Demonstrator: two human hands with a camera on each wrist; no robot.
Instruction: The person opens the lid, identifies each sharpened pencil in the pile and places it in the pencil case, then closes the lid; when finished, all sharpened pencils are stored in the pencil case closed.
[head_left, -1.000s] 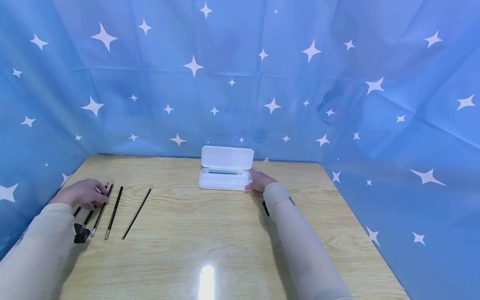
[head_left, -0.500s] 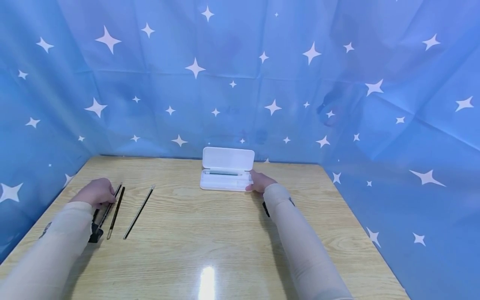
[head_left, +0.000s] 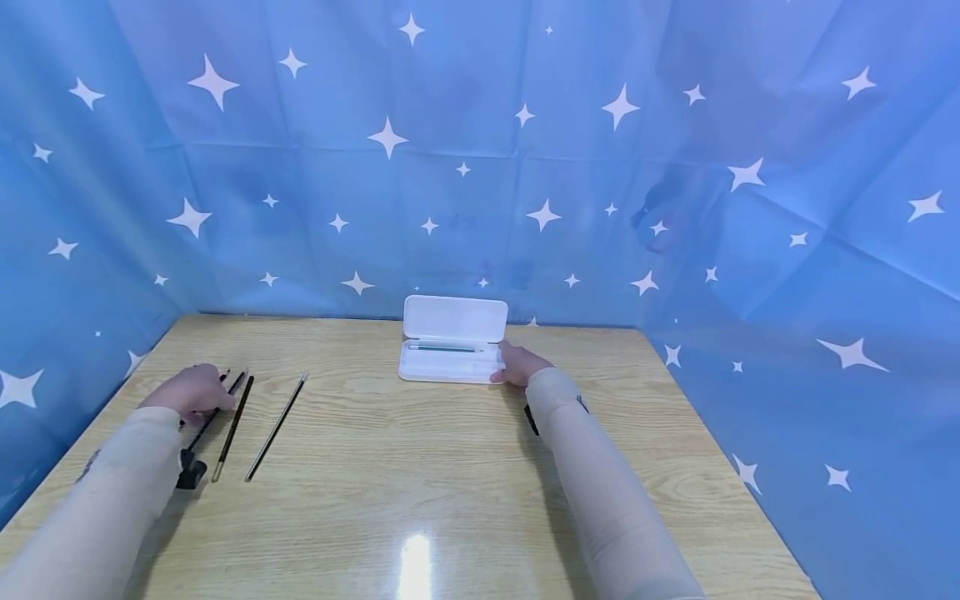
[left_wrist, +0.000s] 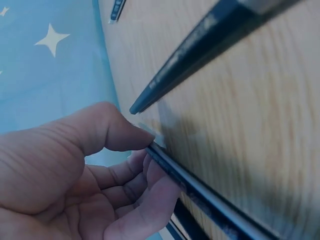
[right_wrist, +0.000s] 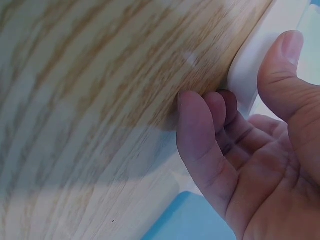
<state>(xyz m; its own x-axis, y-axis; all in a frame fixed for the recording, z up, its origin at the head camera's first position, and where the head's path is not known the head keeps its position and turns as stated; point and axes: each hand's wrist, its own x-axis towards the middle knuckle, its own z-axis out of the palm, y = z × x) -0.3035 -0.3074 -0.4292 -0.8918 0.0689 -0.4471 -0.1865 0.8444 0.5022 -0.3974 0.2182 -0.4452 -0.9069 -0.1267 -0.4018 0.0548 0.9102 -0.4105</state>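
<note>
My left hand (head_left: 191, 390) has a pinching grip on a dark brush (head_left: 208, 414) at the worktop's (head_left: 420, 467) left edge, while my right hand (head_left: 520, 364) clasps the open white case's (head_left: 452, 343) right end.

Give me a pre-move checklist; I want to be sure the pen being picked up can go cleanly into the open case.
1. Left hand pinches one dark pen between thumb and fingers: ok.
2. That pen lifted off the wooden table: cannot tell.
3. White pencil case lid up: ok.
4. Right hand grips the case's right end, steadying it: ok.
5. Room in the case beside the teal pen: ok.
6. Two other pens lie apart from the pinched one: ok.
</note>
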